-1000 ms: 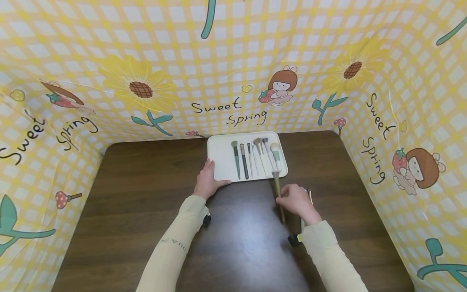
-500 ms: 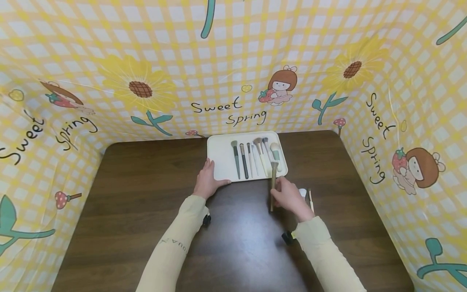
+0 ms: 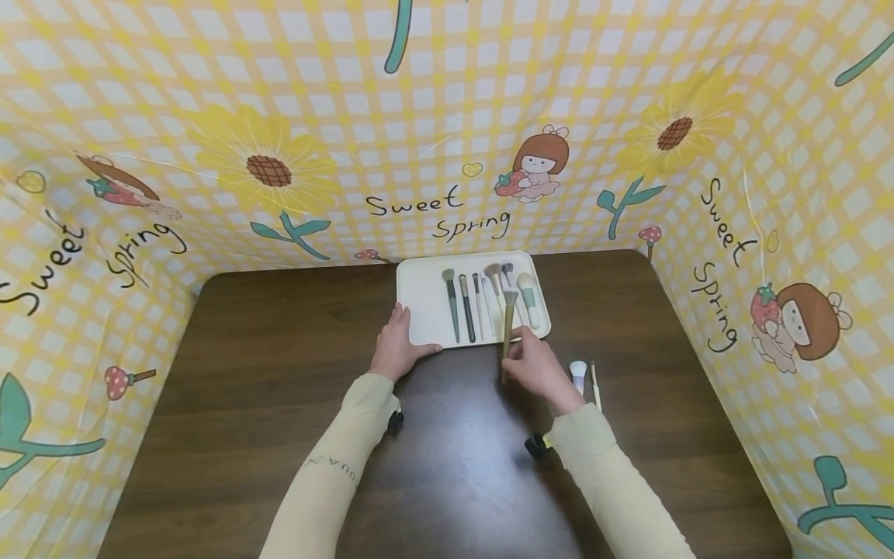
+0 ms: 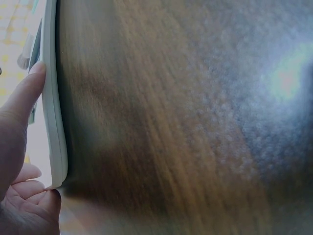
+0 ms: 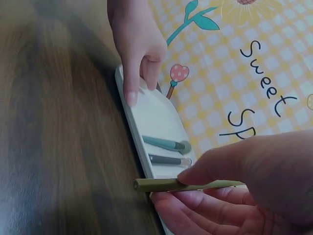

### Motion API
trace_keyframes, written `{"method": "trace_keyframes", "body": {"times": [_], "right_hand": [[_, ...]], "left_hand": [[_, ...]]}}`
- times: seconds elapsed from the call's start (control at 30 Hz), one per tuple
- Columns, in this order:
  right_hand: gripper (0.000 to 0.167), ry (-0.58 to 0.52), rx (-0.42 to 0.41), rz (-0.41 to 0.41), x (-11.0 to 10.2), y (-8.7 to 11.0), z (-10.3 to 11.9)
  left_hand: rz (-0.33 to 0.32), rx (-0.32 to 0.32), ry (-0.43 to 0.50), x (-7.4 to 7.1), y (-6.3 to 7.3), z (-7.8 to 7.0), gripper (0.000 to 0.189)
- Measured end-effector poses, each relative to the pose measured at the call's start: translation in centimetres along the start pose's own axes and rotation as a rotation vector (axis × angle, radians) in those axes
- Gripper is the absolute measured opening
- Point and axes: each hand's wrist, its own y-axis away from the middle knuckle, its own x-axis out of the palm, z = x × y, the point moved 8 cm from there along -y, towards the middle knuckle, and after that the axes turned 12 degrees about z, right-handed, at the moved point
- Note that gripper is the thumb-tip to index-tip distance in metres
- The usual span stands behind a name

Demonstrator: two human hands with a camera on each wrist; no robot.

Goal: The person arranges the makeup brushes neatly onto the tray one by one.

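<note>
My right hand [image 3: 539, 365] pinches an olive-green makeup brush [image 3: 509, 317], bristles pointing away, over the front rim of a white tray [image 3: 424, 291]. In the right wrist view, the thumb presses on the brush handle [image 5: 159, 185] with the fingers beneath. My left hand [image 3: 396, 347] holds the tray's front left corner, thumb along the front rim and fingers at the left side. Several makeup brushes lie side by side in the tray, among them a dark green brush [image 3: 452, 304], a black-handled brush [image 3: 466, 308] and a mint-handled brush [image 3: 528, 299].
To the right of my right hand, a white brush [image 3: 577, 374] and a thin brush [image 3: 595, 386] lie on the dark wooden table [image 3: 447, 481]. A yellow checked cloth [image 3: 419, 116] walls the back and both sides.
My right hand has moved left and away from me with the olive brush, whose bristle end now overlaps the tray's brushes. The white brush on the table has come into sight. My left hand stays put.
</note>
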Motion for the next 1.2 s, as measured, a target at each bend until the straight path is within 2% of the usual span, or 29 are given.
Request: {"method": "trace_keyframes", "body": {"times": [0.27, 0.6, 0.93, 1.2], "right_hand": [[0.028, -0.014, -0.061, -0.03, 0.1, -1.3, 1.8], [0.03, -0.015, -0.078, -0.014, 1.0, -3.4, 3.3], [0.037, 0.004, -0.047, -0.018, 1.6, -6.3, 4.9], [0.039, 0.064, -0.02, -0.01, 2.4, -8.7, 6.1]], "left_hand": [[0.0, 0.005, 0.001, 0.0, 0.0, -0.1, 0.114], [-0.007, 0.015, -0.012, -0.1, 0.0, -0.2, 0.113], [-0.009, 0.014, 0.015, 0.0, 0.0, -0.1, 0.113], [-0.009, 0.022, 0.004, 0.0, 0.1, 0.0, 0.114]]}}
